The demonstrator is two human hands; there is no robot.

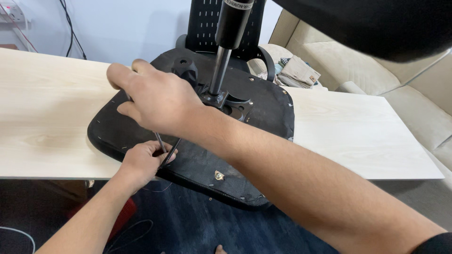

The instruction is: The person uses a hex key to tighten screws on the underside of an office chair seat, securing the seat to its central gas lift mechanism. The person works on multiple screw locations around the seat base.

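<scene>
Head-worn view, looking down and forward

One close camera above the hands faces a pale table [358,136] crossing the frame's middle; floor fills the bottom, wall the upper left.

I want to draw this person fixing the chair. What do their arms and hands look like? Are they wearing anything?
Both arms are bare down to the fingers. The left hand and right hand wear no gloves, rings or watch. Only a bit of black sleeve shows at the top of the right arm, in the picture's bottom right corner. No sleeve shows on the left arm.
</scene>
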